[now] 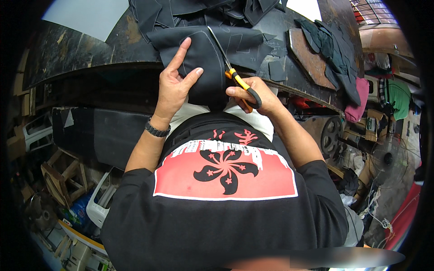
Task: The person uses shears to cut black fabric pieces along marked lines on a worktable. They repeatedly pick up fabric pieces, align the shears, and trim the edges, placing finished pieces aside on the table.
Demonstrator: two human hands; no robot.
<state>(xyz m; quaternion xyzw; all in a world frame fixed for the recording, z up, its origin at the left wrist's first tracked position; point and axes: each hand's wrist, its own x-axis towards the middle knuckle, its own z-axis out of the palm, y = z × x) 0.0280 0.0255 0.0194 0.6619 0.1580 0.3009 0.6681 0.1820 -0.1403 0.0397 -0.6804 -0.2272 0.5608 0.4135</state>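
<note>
A piece of black fabric (204,83) with pale chalk outlines lies at the front edge of the dark table and hangs over it toward my lap. My left hand (174,88) holds it by the left side, index finger and thumb stretched over the top; the other fingers are mostly hidden. In my right hand (253,95) is a pair of scissors (238,79) with yellow, black and orange handles. One long blade shows above the cloth along a chalk line, pointing away and slightly left. The other blade cannot be made out.
More dark cloth pieces (203,13) are heaped behind on the table (117,52). A brown board (309,58) with crumpled dark fabric (337,54) is at the right. A black bench (104,135) and wooden stool (65,176) stand left; a fan (386,158) stands right.
</note>
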